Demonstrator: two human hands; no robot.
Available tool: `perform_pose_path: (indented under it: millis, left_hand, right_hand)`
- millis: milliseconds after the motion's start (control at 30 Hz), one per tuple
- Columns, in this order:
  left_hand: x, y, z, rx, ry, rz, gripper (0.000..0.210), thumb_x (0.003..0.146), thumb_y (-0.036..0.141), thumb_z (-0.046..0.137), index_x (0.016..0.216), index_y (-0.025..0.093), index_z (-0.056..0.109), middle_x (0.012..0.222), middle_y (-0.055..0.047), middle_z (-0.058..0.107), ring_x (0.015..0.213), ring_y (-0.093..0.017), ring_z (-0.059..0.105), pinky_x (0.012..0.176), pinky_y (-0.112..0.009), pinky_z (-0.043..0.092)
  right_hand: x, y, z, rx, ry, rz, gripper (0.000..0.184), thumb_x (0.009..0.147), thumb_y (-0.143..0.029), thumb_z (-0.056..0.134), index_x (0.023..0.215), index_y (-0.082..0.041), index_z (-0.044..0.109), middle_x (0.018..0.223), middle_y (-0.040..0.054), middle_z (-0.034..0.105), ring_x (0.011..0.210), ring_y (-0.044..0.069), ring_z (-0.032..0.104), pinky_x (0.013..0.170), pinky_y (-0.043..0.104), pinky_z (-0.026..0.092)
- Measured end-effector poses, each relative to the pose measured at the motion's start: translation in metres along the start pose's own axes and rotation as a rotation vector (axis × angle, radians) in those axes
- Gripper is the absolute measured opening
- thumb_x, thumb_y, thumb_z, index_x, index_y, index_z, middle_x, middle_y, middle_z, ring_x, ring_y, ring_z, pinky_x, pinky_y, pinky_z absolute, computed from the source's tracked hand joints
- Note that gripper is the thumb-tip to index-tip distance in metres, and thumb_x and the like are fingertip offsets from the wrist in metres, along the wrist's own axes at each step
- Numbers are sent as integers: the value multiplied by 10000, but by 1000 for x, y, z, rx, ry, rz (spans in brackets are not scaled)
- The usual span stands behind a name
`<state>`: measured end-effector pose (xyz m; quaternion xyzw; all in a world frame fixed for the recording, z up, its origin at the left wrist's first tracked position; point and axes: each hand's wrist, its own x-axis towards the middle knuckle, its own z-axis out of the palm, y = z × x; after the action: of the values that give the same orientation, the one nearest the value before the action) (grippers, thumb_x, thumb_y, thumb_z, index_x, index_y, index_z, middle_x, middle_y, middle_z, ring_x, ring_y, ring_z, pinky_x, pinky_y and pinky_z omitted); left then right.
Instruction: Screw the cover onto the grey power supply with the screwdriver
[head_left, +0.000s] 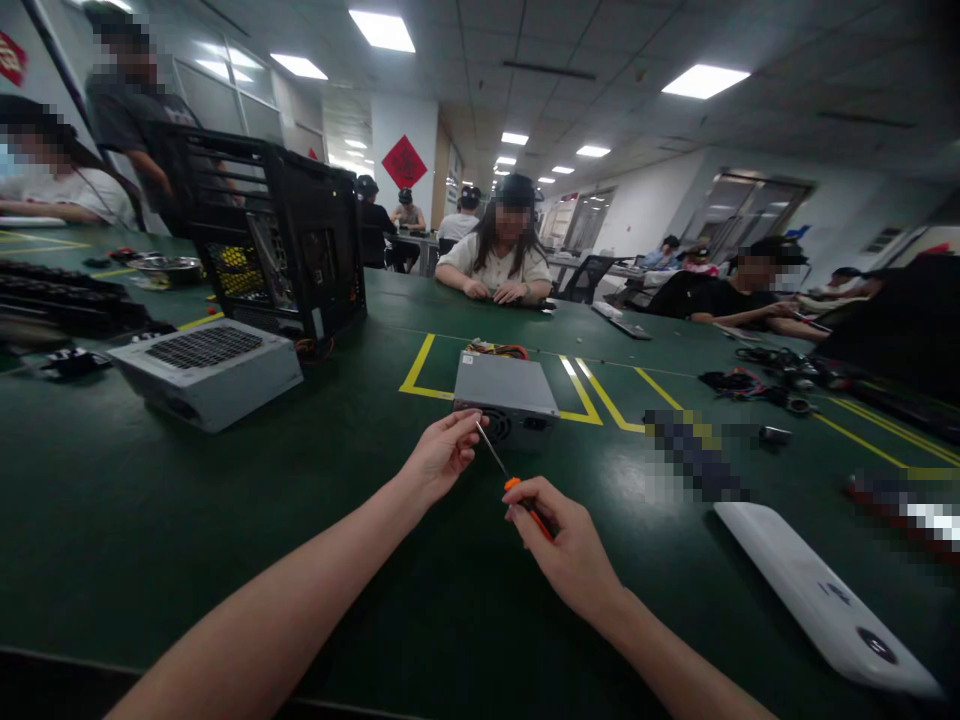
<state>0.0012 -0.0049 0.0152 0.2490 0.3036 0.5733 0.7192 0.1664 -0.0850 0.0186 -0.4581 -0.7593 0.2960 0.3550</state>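
My right hand (559,535) grips a screwdriver (493,452) by its orange and black handle, the metal shaft pointing up and to the left. At the shaft's tip, the fingers of my left hand (448,450) are pinched together; whatever they may hold is too small to make out. Just beyond both hands a grey power supply unit (504,382) lies on the green table, its fan grille and power socket facing me. Coloured wires (499,349) show behind it. My left fingers overlap its front left corner in view; whether they touch it I cannot tell.
Left stands a black computer case (300,240) with a second power supply (214,365) before it. A white device (817,590) lies at the right, near tangled cables (787,375). Yellow tape marks the green table (360,560). A person (499,250) sits across; others work around.
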Motion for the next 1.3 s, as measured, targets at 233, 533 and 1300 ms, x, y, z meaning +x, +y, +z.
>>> perform_pose_path:
  millis: [233,533,1300]
  left_hand:
    - [-3,1,0,-9,-59,-29,82,751,143,622,807,83,628,780,-29,616,488,0,488,348,-65,355]
    - [-8,5,4,-80,-144,-13,59,781,123,577,799,79,612,755,-25,600,499,-4,485,353,-66,359]
    - [-12,2,7,-51,-181,-91,123,822,143,534,820,57,622,653,-16,558,504,-16,512,382,-63,413]
  right_hand:
    - [0,-3,-3,-38,22,17,100,830,-230,445,868,-198,532,773,12,581,676,128,551,620,262,435]
    - [-2,-3,-4,-42,44,-17,116,832,-236,443,867,-205,549,779,13,585,659,128,550,606,265,433]
    - [-3,-6,-4,6,66,-3,92,830,-239,444,839,-203,528,754,16,574,634,128,539,582,266,442]
